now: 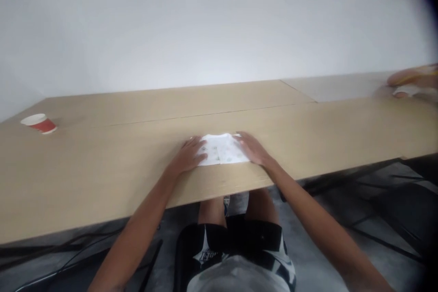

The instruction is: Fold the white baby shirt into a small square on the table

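Note:
A folded white cloth with small printed marks (223, 149) lies flat on the light wooden table (102, 164), near its front edge. My left hand (190, 154) rests palm down on the cloth's left edge, fingers stretched out. My right hand (252, 148) lies flat on its right edge, fingers also extended. Both hands press on the cloth; neither grips it.
A red paper cup with a white rim (40, 123) stands at the table's far left. Another person's hand (414, 83), blurred, rests on the table at the far right. A white partition wall (219, 36) runs behind the table. Black table legs and cables show below.

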A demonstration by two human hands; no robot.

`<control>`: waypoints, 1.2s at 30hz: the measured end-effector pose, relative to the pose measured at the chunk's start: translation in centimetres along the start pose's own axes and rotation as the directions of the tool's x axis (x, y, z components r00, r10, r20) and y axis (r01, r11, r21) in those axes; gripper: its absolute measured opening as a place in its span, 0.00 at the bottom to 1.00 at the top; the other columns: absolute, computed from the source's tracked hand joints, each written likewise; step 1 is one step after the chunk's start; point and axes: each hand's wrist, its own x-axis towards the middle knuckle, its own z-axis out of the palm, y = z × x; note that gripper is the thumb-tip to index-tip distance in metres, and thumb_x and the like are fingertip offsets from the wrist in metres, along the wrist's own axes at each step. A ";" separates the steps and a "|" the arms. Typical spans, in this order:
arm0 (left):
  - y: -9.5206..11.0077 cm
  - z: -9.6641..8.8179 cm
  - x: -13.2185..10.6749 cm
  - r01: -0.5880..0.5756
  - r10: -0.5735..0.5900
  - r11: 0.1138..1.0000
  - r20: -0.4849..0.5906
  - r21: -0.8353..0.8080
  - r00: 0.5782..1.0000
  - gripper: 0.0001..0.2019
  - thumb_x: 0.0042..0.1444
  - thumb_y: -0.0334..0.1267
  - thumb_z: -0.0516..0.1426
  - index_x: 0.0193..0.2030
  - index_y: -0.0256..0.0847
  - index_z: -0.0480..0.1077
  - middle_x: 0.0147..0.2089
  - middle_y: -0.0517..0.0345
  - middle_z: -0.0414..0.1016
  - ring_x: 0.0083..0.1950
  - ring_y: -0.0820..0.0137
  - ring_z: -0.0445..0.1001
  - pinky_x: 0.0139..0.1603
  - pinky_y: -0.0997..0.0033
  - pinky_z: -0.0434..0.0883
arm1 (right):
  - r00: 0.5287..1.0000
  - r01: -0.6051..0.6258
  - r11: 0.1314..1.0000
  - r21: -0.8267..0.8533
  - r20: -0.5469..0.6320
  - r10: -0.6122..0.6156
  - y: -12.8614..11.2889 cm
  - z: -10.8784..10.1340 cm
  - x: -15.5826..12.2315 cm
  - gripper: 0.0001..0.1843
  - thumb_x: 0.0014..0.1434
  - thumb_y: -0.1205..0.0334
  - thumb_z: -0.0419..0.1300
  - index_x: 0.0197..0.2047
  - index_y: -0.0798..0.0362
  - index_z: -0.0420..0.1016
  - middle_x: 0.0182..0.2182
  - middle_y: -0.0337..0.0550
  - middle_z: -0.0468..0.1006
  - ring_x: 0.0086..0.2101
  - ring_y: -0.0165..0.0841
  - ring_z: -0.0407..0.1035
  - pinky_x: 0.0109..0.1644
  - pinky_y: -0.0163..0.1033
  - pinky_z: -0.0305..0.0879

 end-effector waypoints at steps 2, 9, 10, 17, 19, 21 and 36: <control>-0.2 0.0 0.0 0.020 -0.020 1.000 0.029 -0.005 0.999 0.29 0.67 0.54 0.47 0.71 0.44 0.55 0.74 0.51 0.48 0.75 0.56 0.46 0.75 0.48 0.46 | 1.000 0.015 0.998 -0.055 -0.004 -0.015 0.0 0.2 0.0 0.35 0.72 0.39 0.35 0.69 0.47 0.62 0.68 0.42 0.54 0.68 0.40 0.47 0.73 0.54 0.45; 0.5 -0.4 -0.4 0.072 -0.073 0.997 0.047 0.031 0.996 0.27 0.69 0.49 0.44 0.71 0.41 0.55 0.74 0.50 0.50 0.74 0.60 0.48 0.74 0.50 0.49 | 0.994 0.067 0.990 -0.120 -0.077 -0.076 0.3 0.6 0.2 0.31 0.68 0.39 0.47 0.65 0.48 0.67 0.64 0.43 0.62 0.64 0.43 0.57 0.68 0.55 0.54; 0.6 -0.4 -0.5 0.085 -0.087 0.996 0.040 0.037 0.995 0.26 0.70 0.48 0.42 0.71 0.40 0.54 0.73 0.50 0.51 0.74 0.60 0.48 0.74 0.50 0.49 | 0.993 0.070 0.990 -0.123 -0.082 -0.080 0.3 0.6 0.2 0.30 0.68 0.39 0.48 0.64 0.47 0.67 0.64 0.43 0.62 0.63 0.43 0.57 0.68 0.55 0.54; -0.1 -2.0 0.7 0.168 -0.167 0.986 0.099 -0.001 0.981 0.29 0.65 0.48 0.52 0.71 0.42 0.53 0.72 0.49 0.53 0.72 0.56 0.52 0.72 0.43 0.50 | 0.993 0.120 0.987 -0.104 0.024 -0.118 0.4 -0.5 3.5 0.25 0.67 0.42 0.52 0.60 0.46 0.69 0.61 0.43 0.66 0.61 0.42 0.59 0.66 0.54 0.55; -1.1 -2.5 1.1 0.201 -0.197 0.979 0.096 -0.040 0.976 0.27 0.65 0.43 0.53 0.70 0.44 0.56 0.70 0.50 0.58 0.71 0.56 0.56 0.70 0.42 0.53 | 0.992 0.119 0.991 -0.055 0.047 -0.116 0.3 -0.4 5.7 0.21 0.66 0.42 0.53 0.51 0.48 0.73 0.56 0.43 0.71 0.58 0.41 0.62 0.63 0.52 0.58; -2.8 -2.5 1.2 0.196 -0.196 0.976 0.003 -0.100 0.981 0.23 0.64 0.39 0.52 0.66 0.43 0.61 0.65 0.49 0.65 0.67 0.57 0.61 0.68 0.47 0.58 | 0.995 0.096 0.995 -0.001 0.003 -0.096 0.2 0.2 7.5 0.19 0.66 0.45 0.52 0.40 0.51 0.73 0.48 0.43 0.75 0.52 0.39 0.66 0.60 0.49 0.61; -9.0 -3.3 -0.9 0.304 -0.381 0.913 -0.299 -0.272 0.875 0.20 0.65 0.48 0.49 0.33 0.36 0.74 0.28 0.57 0.74 0.30 0.71 0.69 0.37 0.72 0.67 | 0.949 0.049 0.994 0.098 -0.315 -0.015 -1.3 0.1 7.9 0.24 0.69 0.45 0.46 0.35 0.54 0.73 0.36 0.48 0.76 0.39 0.35 0.69 0.46 0.40 0.66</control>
